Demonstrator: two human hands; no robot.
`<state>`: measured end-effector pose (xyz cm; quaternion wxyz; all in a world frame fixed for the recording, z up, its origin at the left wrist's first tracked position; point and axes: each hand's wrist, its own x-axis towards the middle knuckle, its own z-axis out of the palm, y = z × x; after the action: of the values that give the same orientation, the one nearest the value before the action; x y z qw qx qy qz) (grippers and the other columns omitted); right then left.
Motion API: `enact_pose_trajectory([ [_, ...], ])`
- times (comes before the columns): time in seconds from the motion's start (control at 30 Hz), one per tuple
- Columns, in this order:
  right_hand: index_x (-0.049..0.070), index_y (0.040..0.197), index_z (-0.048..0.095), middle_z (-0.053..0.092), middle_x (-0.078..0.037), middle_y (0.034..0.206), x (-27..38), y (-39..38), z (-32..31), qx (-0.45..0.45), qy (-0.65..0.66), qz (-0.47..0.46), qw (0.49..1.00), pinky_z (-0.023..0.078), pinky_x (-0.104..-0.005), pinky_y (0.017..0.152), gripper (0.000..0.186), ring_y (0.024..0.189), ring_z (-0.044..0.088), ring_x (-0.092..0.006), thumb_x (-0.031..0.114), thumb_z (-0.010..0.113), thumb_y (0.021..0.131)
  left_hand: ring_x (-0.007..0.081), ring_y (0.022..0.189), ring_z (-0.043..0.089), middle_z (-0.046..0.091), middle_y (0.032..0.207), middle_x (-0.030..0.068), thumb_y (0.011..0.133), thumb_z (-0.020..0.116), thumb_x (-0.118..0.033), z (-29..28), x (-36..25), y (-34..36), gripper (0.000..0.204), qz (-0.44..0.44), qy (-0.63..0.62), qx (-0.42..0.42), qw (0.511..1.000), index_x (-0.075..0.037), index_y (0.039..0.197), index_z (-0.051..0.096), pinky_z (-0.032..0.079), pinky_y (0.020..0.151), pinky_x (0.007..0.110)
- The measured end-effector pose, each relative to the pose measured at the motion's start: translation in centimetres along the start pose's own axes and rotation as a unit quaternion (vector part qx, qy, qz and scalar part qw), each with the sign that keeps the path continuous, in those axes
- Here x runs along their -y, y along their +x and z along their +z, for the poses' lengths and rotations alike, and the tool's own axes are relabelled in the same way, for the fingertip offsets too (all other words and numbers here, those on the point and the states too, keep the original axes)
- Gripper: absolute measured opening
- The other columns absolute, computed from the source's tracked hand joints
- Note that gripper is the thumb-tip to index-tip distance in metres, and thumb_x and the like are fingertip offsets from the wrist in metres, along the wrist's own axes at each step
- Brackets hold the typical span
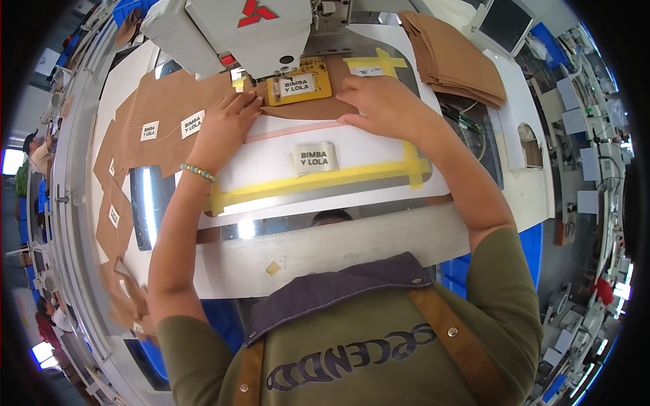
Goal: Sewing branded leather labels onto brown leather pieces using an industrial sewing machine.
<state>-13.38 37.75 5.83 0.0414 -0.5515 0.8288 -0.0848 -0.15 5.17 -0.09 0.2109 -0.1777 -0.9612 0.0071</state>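
Left hand [231, 122] fingertips down at the left end of the flat brown fabric piece [308, 110]; can't tell if that grip is pinching it. Right hand [376, 105] at the right end, grip spread, thumb apart from fingers. Fabric's below the white sewing machine head [261, 34]; yellow rectangular frame [324, 82] on it, around white printed label [296, 84].

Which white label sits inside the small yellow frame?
The label between the left hand and the right hand, at the sewing machine. The nearer label on the white board and those on brown pieces lack that frame.
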Motion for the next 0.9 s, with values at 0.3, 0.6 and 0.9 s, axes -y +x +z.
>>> enact_pose_trajectory([
  [0.3, 0.0, 0.103, 0.074, 0.068, -0.012, 0.106, 1.3, -1.8, 3.1, -0.059, -0.122, -0.004, 0.991, 0.061, -0.0413, 0.08, 0.029, 0.093, 0.075, -0.0273, 0.03, 0.072, 0.102, 0.03, 0.113, 0.073, 0.078, 0.123, 0.0121, 0.098, 0.073, -0.007, -0.6, -2.0, -0.6, 0.026, -0.009, -0.07, 0.007, 0.997, -0.002, 0.124, 0.076, 0.061, 0.097, 0.042],
  [0.6, 0.007, 0.108, 0.079, 0.078, -0.009, 0.109, 2.2, -4.5, -1.0, -0.222, 0.037, -0.089, 0.97, 0.061, -0.0388, 0.08, 0.014, 0.096, 0.076, -0.0288, 0.013, 0.075, 0.096, 0.0276, 0.126, 0.071, 0.075, 0.135, 0.012, 0.098, 0.067, -0.006, -3.6, 3.2, -9.0, 0.027, 0.045, 0.081, 0.014, 0.996, 0.001, 0.123, 0.075, 0.059, 0.107, 0.04],
  [0.9, -0.002, 0.113, 0.073, 0.078, -0.007, 0.098, 12.4, -14.6, -11.2, -0.351, 0.151, -0.115, 0.917, 0.06, -0.0431, 0.078, 0.042, 0.089, 0.073, -0.0298, 0.039, 0.065, 0.107, 0.0323, 0.128, 0.069, 0.07, 0.148, 0.0062, 0.097, 0.063, 0.0, -7.1, 6.2, -11.6, 0.042, -0.212, 0.029, 0.049, 0.976, -0.006, 0.137, 0.073, 0.059, 0.105, 0.043],
])
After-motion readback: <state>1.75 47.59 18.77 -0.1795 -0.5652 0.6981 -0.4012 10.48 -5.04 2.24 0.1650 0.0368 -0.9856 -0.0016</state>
